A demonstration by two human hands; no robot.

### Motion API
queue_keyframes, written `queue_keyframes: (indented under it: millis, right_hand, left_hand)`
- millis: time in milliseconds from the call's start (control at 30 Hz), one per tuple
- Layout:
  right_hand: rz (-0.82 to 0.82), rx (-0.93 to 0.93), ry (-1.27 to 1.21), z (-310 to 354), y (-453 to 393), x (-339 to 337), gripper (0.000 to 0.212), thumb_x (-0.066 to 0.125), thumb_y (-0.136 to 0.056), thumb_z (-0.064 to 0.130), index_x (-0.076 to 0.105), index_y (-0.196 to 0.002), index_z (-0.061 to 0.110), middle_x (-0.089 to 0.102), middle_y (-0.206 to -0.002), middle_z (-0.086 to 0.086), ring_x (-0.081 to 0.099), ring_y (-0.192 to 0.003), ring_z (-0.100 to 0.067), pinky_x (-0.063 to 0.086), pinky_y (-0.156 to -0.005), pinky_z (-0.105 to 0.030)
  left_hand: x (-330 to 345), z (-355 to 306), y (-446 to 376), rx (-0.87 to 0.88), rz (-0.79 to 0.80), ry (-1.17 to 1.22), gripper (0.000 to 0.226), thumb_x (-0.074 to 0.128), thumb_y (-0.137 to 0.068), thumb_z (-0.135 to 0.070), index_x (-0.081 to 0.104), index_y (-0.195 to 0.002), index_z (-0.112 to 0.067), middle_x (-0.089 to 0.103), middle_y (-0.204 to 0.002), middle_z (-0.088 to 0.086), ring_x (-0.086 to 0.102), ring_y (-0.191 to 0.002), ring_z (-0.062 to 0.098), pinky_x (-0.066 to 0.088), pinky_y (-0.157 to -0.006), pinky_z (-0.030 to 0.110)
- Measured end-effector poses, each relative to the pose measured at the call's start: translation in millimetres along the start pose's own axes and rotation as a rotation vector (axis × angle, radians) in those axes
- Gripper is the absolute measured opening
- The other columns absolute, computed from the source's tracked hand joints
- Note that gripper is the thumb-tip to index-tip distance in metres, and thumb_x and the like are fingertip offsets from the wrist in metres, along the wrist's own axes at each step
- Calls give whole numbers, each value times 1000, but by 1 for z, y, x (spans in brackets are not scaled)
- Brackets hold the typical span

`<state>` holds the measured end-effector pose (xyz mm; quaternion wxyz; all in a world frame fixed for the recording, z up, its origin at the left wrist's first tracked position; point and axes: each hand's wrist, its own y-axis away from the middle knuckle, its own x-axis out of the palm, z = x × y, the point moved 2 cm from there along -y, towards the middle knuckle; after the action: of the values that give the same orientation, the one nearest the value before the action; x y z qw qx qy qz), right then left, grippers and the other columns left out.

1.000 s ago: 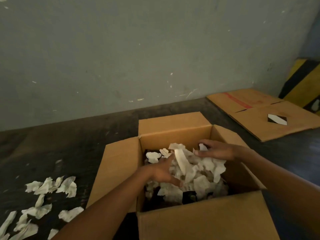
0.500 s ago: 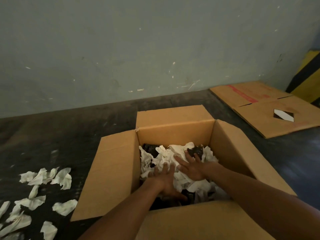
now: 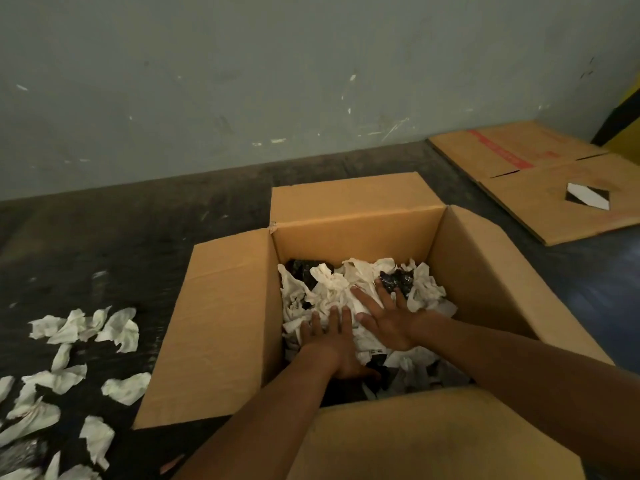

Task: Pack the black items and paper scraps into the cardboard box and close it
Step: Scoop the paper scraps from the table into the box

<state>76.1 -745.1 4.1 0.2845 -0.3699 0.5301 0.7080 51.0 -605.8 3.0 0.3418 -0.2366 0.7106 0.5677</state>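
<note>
An open cardboard box point(image 3: 349, 237) stands on the dark floor with its four flaps spread outward. Inside lies a heap of white paper scraps point(image 3: 332, 285) with black items point(image 3: 396, 280) showing between them. Both my hands are down in the box, palms flat on the heap, fingers spread. My left hand point(image 3: 334, 344) presses near the left side, and my right hand point(image 3: 388, 318) lies beside it, fingertips touching a shiny black item. Neither hand grips anything. More white paper scraps point(image 3: 83, 327) lie loose on the floor to the left of the box.
A flattened cardboard sheet point(image 3: 554, 178) with red tape and a black-and-white diamond label lies on the floor at the right. A grey-green wall point(image 3: 242, 81) runs behind the box. A yellow-and-black striped edge point(image 3: 627, 123) shows at far right.
My hands let go of the scraps they were arranging and dropped flat onto the heap. The heap sits lower in the box, and the camera has tilted down a little.
</note>
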Motion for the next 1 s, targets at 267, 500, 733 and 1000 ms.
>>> queue_keyframes:
  millis: [267,500,733,1000]
  right_hand:
    - [42,2,-155,-10,33,-34,71,13,-86,77,-21,-143,51,-29,-157,-5,-24,-144,-37,-6,-117,-56]
    - [208,31,20,-33,95,-25,86,31,-83,79,-26,-141,51,-33,-155,0,-17,-146,-33,1,-117,-54]
    - [383,52,43,-40,86,1,72,24,-94,64,-23,-145,44,-26,-158,-3,-8,-148,-34,5,-118,-53]
    - [436,72,25,-38,81,6,70,27,-98,57,-23,-146,42,-22,-160,0,-13,-148,-31,1,-119,-50]
  left_hand:
    - [-22,4,31,63,4,-100,121,56,-79,-73,-34,-145,-28,-37,-155,-1,-31,-142,36,-13,-114,61]
    - [-34,-9,34,292,-59,-172,125,69,-78,-61,-31,-146,-34,-40,-153,-7,-32,-143,28,-8,-118,57]
    - [-9,-18,18,311,-20,-273,109,59,-89,-55,-25,-151,-23,-37,-155,1,-21,-147,30,0,-121,49]
    - [-6,-20,14,284,-26,-335,107,58,-90,-54,-26,-150,-25,-36,-156,0,-19,-148,29,0,-121,51]
